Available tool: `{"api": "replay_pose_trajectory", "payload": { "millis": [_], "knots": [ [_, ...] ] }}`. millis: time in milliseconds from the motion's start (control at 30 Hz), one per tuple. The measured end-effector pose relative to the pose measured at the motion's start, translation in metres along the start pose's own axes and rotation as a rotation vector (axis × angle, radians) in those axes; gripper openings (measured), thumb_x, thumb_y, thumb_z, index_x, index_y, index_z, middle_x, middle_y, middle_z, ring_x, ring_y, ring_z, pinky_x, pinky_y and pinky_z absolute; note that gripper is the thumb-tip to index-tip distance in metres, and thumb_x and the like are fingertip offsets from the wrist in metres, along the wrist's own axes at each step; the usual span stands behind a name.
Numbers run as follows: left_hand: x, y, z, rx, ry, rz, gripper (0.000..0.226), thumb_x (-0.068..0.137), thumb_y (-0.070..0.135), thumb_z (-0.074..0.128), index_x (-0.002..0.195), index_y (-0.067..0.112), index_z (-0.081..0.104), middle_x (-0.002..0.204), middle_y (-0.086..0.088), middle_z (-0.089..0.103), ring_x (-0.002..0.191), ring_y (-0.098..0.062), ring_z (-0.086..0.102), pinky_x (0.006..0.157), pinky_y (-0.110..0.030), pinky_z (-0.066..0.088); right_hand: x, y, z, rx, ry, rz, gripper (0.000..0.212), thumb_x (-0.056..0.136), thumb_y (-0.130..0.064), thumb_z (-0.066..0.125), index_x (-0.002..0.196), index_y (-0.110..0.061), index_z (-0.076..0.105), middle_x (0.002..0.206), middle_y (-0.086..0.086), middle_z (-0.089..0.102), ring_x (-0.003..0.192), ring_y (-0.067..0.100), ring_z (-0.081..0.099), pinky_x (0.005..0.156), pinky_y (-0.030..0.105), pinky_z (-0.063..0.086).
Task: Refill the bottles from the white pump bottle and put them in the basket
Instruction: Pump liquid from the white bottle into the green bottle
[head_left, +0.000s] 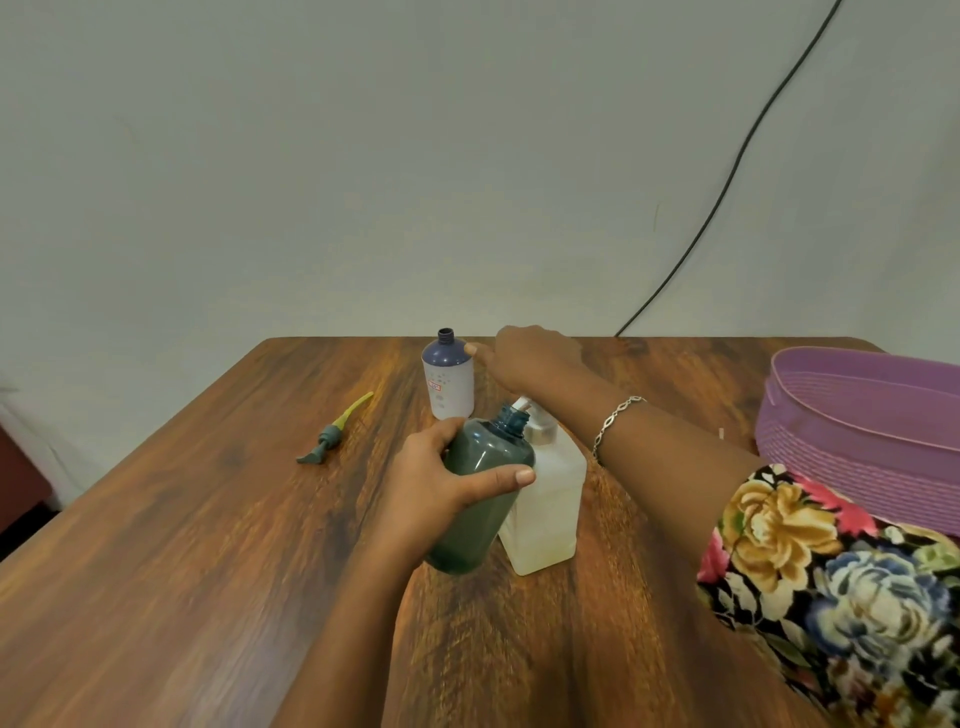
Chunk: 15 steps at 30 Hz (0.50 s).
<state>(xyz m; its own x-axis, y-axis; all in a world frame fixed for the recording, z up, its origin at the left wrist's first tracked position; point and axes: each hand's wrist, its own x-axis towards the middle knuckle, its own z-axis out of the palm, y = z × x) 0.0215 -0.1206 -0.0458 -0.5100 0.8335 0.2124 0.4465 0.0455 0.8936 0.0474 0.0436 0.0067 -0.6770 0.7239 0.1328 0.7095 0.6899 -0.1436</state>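
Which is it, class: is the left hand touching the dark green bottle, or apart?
Touching. The head view shows the left hand gripping the dark green bottle, thumb across its front.

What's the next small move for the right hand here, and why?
Probably bring the right hand onto the head of the white pump bottle and press. The left hand grips the green bottle tilted, its open neck at the spout, while the right hand reaches past the pump, beside the small blue-topped bottle.

The green bottle (uncapped) tilts toward white pump bottle; blue-white bottle upright behind; purple basket right.
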Motion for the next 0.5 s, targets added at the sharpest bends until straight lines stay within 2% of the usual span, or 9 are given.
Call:
{"api": "replay_pose_trajectory", "payload": {
  "millis": [100, 167, 233, 300, 400, 467, 500],
  "knots": [
    [-0.001, 0.000, 0.001, 0.000, -0.001, -0.020, 0.075, 0.047, 0.065, 0.080, 0.106, 0.030, 0.051, 0.100, 0.011, 0.059, 0.092, -0.008, 0.058, 0.071, -0.019, 0.048, -0.001, 0.001, 0.007, 0.012, 0.001, -0.006, 0.046, 0.097, -0.056, 0.027, 0.093, -0.015, 0.048, 0.092, 0.005, 0.053, 0.089, 0.024, 0.053, 0.077, 0.035, 0.040],
    [-0.002, 0.000, 0.001, 0.000, 0.003, -0.031, 0.073, 0.050, 0.063, 0.078, 0.108, 0.029, 0.050, 0.100, 0.012, 0.058, 0.092, -0.007, 0.058, 0.072, -0.019, 0.048, 0.001, 0.000, 0.010, 0.022, -0.005, -0.019, 0.048, 0.096, -0.056, 0.028, 0.084, -0.013, 0.044, 0.085, 0.004, 0.051, 0.085, 0.023, 0.050, 0.077, 0.035, 0.041],
    [-0.003, -0.001, 0.001, 0.005, -0.006, -0.022, 0.078, 0.044, 0.065, 0.072, 0.110, 0.027, 0.053, 0.100, 0.012, 0.059, 0.092, -0.008, 0.058, 0.071, -0.019, 0.047, 0.004, 0.000, 0.011, 0.059, -0.034, -0.026, 0.054, 0.094, -0.059, 0.030, 0.070, -0.011, 0.040, 0.075, 0.002, 0.049, 0.084, 0.024, 0.053, 0.080, 0.036, 0.043],
    [-0.004, 0.001, 0.001, 0.000, -0.015, -0.022, 0.076, 0.048, 0.066, 0.078, 0.108, 0.027, 0.054, 0.099, 0.012, 0.060, 0.091, -0.007, 0.058, 0.069, -0.018, 0.046, 0.008, 0.002, 0.009, 0.144, -0.069, -0.021, 0.052, 0.092, -0.061, 0.032, 0.064, -0.018, 0.039, 0.078, 0.003, 0.057, 0.085, 0.026, 0.059, 0.084, 0.037, 0.047],
    [-0.003, 0.004, -0.003, -0.014, -0.005, -0.023, 0.058, 0.050, 0.058, 0.074, 0.099, 0.034, 0.053, 0.096, 0.013, 0.059, 0.089, -0.006, 0.058, 0.067, -0.016, 0.044, 0.011, 0.002, 0.001, 0.186, -0.093, -0.030, 0.051, 0.091, -0.062, 0.035, 0.067, -0.018, 0.043, 0.091, 0.007, 0.064, 0.090, 0.027, 0.061, 0.087, 0.039, 0.048],
    [-0.002, 0.005, -0.005, -0.004, 0.001, -0.012, 0.067, 0.047, 0.065, 0.080, 0.100, 0.034, 0.054, 0.097, 0.013, 0.060, 0.089, -0.007, 0.059, 0.067, -0.017, 0.044, 0.010, 0.000, 0.000, 0.144, -0.074, -0.026, 0.051, 0.091, -0.062, 0.034, 0.065, -0.019, 0.038, 0.089, 0.005, 0.060, 0.088, 0.026, 0.058, 0.085, 0.038, 0.048],
    [-0.001, 0.005, -0.004, 0.003, 0.002, -0.007, 0.072, 0.043, 0.066, 0.075, 0.104, 0.031, 0.055, 0.099, 0.012, 0.061, 0.090, -0.007, 0.059, 0.067, -0.017, 0.044, 0.008, 0.000, 0.002, 0.108, -0.055, -0.023, 0.051, 0.092, -0.062, 0.032, 0.064, -0.019, 0.036, 0.084, 0.004, 0.056, 0.086, 0.025, 0.056, 0.084, 0.038, 0.047]
  ]
}}
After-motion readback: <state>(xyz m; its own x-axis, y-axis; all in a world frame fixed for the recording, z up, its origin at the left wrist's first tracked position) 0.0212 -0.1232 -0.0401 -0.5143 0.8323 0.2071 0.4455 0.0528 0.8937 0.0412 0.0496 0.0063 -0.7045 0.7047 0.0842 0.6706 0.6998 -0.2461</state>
